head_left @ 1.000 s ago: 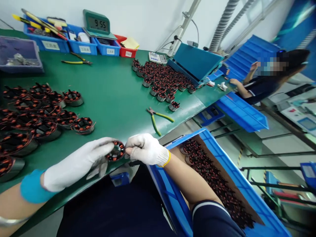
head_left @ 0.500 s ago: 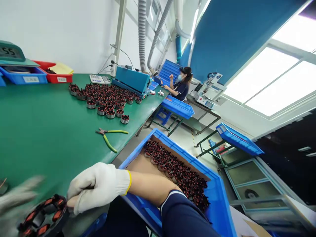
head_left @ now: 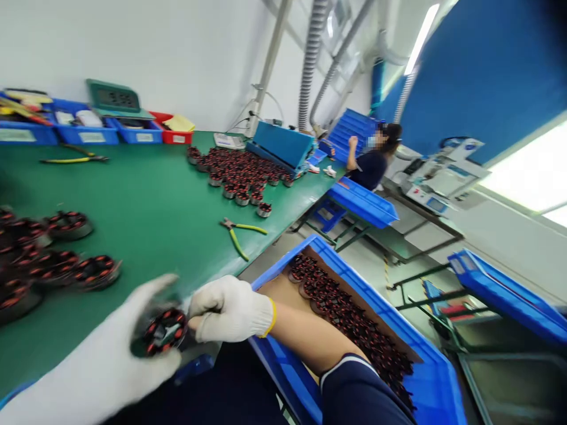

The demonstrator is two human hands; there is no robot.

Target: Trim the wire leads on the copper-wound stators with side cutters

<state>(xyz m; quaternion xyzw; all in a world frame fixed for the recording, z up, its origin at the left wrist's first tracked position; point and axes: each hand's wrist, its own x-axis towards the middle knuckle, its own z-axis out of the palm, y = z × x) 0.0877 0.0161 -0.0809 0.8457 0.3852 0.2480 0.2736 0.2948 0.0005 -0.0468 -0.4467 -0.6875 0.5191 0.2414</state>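
A motor stator (head_left: 165, 332) with red-orange copper windings is held low over the near edge of the green bench. My left hand (head_left: 110, 348), in a white knit glove and slightly blurred, curls round its left side, thumb below and fingers above. Closed at the stator's right edge, my right hand (head_left: 230, 310) pinches it between thumb and fingers; the fingertips are partly hidden. On the bench beyond lie diagonal cutters (head_left: 239, 231) with yellow-green handles, jaws towards the left. More stators (head_left: 95, 271) stand in a group at the left.
A blue crate (head_left: 436, 366) with rows of stators on cardboard stands under my right forearm. Farther back are many stators (head_left: 241, 168), a blue machine (head_left: 281, 141), labelled bins (head_left: 93, 137), a digital clock (head_left: 116, 97) and another pair of pliers (head_left: 75, 159). A co-worker (head_left: 374, 159) sits beyond.
The view has swung left, bringing the left group of stators and more bins into sight. My left hand has come in from the left edge and closed round the stator held by my right.
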